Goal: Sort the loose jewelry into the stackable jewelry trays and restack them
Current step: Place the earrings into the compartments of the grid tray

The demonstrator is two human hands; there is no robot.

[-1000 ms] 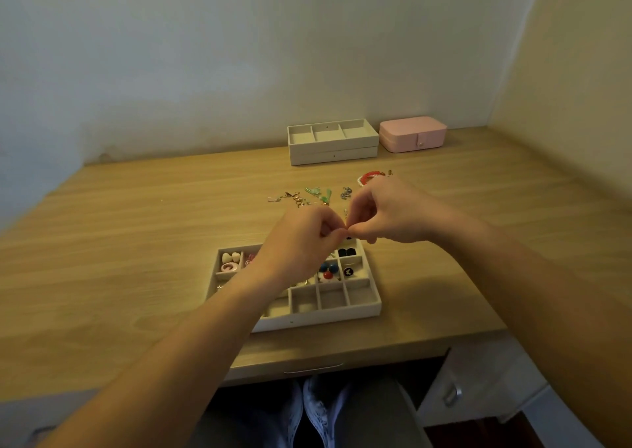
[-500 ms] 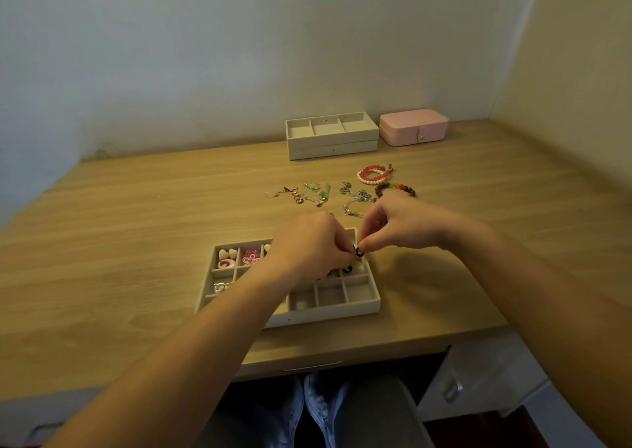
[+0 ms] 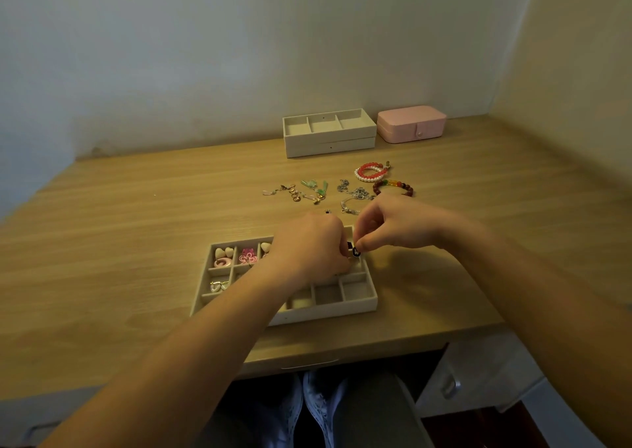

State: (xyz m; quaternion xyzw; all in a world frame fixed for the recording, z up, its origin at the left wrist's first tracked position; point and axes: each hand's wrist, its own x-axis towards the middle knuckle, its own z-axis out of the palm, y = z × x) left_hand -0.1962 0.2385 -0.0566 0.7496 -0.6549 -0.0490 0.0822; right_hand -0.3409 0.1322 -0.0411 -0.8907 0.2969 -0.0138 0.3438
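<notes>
A beige compartment tray (image 3: 362, 302) lies near the desk's front edge, with heart and pink pieces (image 3: 225, 257) in its left cells. My left hand (image 3: 309, 247) hovers curled over the tray's upper right cells, its fingertips at a small dark piece. My right hand (image 3: 393, 227) pinches a small black earring (image 3: 356, 251) between thumb and forefinger, just above the tray's right edge. Loose jewelry lies behind the hands: earrings and charms (image 3: 301, 192), silver chains (image 3: 354, 196), a red and white bead bracelet (image 3: 371, 172), a dark red bead bracelet (image 3: 393, 187). Two stacked trays (image 3: 328, 136) stand at the back.
A pink closed jewelry box (image 3: 412, 124) sits at the back right beside the stacked trays. The wooden desk (image 3: 119, 228) meets walls behind and at the right. A drawer handle (image 3: 449, 387) shows below the desk edge, and shoes are on the floor.
Both hands have come down from above the loose jewelry to the tray's upper right cells, the right hand still pinching the small black earring. The bracelets and chains are now uncovered.
</notes>
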